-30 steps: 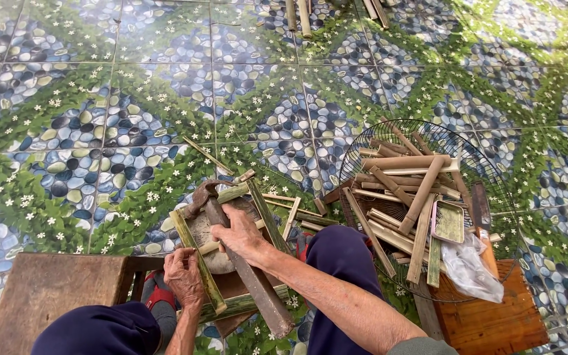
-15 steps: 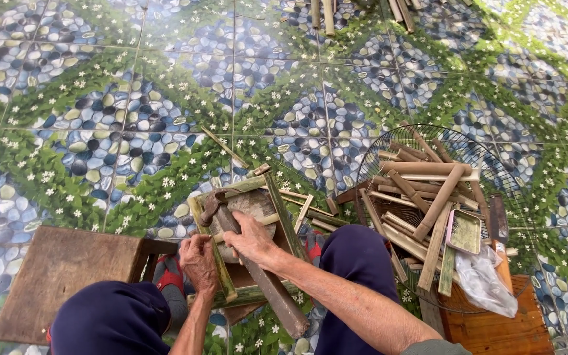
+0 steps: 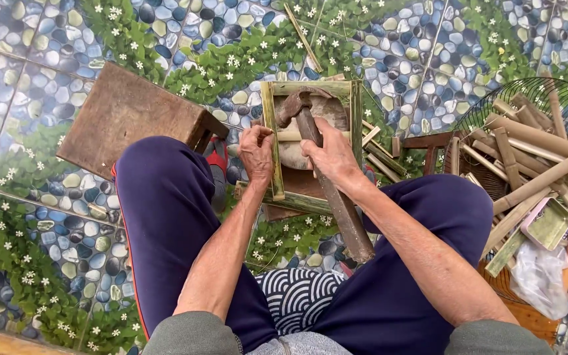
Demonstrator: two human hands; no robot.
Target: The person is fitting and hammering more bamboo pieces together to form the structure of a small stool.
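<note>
On pebble-print tile floor (image 3: 47, 39): left hand (image 3: 256, 150) grips bamboo frame (image 3: 272, 138), right hand (image 3: 333, 158) grips hammer (image 3: 327, 184)

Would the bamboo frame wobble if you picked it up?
Probably a little. The bamboo frame is made of thin split strips joined at the corners, so it may twist. It looks light. The left hand steadies one strip while the right hand grips the hammer.

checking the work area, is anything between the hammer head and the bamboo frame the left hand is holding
Nothing visible. The hammer in the right hand has its head right over the bamboo frame, which the left hand grips by its left rail. Only the block under the frame lies beneath.
</note>
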